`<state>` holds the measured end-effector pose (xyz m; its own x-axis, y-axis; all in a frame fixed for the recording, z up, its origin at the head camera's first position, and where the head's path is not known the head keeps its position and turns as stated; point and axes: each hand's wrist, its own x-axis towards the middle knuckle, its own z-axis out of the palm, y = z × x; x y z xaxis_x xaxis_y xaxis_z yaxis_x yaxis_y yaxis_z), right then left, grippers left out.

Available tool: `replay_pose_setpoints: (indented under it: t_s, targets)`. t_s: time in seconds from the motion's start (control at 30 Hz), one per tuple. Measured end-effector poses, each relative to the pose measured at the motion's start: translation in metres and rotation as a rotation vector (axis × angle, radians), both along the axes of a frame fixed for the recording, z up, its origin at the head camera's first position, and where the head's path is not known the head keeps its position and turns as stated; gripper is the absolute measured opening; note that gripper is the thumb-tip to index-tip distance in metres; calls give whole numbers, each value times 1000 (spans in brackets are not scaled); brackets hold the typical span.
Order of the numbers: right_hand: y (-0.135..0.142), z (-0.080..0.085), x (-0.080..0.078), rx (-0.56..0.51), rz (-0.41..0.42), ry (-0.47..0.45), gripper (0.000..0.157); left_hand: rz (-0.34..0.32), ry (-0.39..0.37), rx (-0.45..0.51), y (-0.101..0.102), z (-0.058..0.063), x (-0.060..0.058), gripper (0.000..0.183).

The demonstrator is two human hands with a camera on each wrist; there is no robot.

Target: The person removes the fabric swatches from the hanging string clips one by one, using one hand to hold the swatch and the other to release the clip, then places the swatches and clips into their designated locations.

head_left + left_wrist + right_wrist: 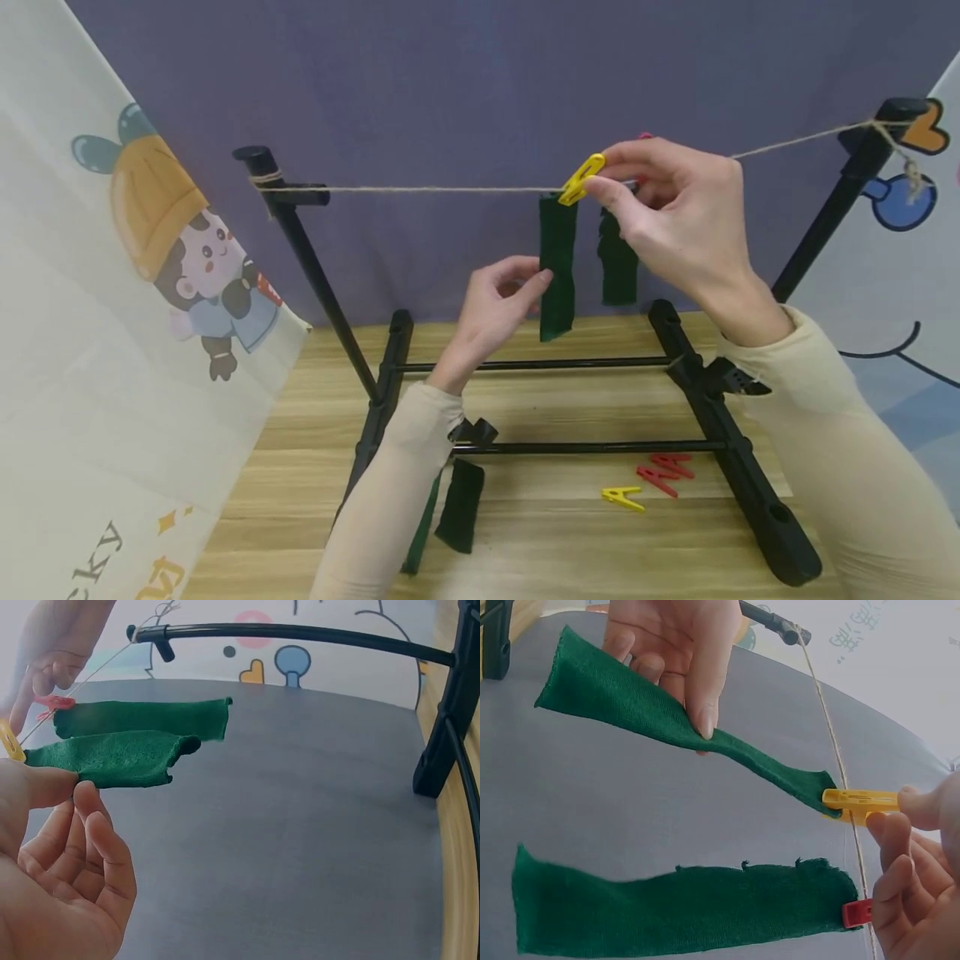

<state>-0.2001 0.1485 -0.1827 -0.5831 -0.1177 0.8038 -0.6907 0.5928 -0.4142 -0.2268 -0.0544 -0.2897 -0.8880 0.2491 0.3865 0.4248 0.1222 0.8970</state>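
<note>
My right hand (678, 208) pinches a yellow clothespin (582, 179) between thumb and finger, up at the string line (420, 189). In the right wrist view the clothespin's jaws sit over the top corner of a green cloth strip (630, 697), beside the string. Lower down, my left hand (498, 304) pinches that strip's edge with thumb and fingertips. To the right hangs a second green strip (675, 911), held on the string by a red clothespin (857, 913) just under my right hand's fingers.
A black stand (307, 275) holds the string between two posts. On the wooden table (540, 542) lie two red clothespins (657, 481), a yellow one (622, 497) and more dark green strips (461, 506), partly behind the left sleeve. A purple-grey backdrop (450, 92) stands behind.
</note>
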Motion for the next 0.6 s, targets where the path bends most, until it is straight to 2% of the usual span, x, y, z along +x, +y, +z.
replay_pose_setpoints:
  t_s: [0.27,0.6]
  targets:
    - [-4,0,0,-45,19,5,21,14,19,20,-4,-2,1,23]
    - [-4,-1,0,-119,60,1,22,35,-6,-35,-12,-6,2,31]
